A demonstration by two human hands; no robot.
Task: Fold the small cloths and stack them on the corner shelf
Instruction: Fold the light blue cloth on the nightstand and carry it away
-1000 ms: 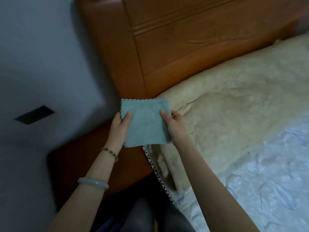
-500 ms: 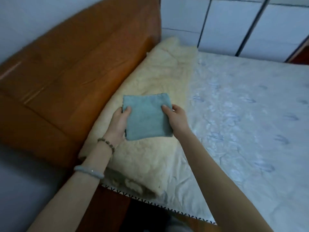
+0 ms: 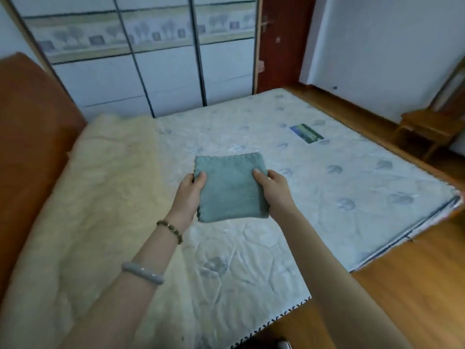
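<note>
The left hand (image 3: 190, 191) and right hand (image 3: 273, 189) pinch opposite edges of the folded cloth (image 3: 231, 187), held flat above the bed (image 3: 327, 197). Gripping both sides likely keeps the fold intact for carrying. No shelf is in view.

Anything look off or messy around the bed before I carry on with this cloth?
Nothing serious. The folded teal cloth sits neatly between left hand and right hand. Only oddity: the cream fleece blanket lies rumpled along the headboard side of the bare mattress.
</note>
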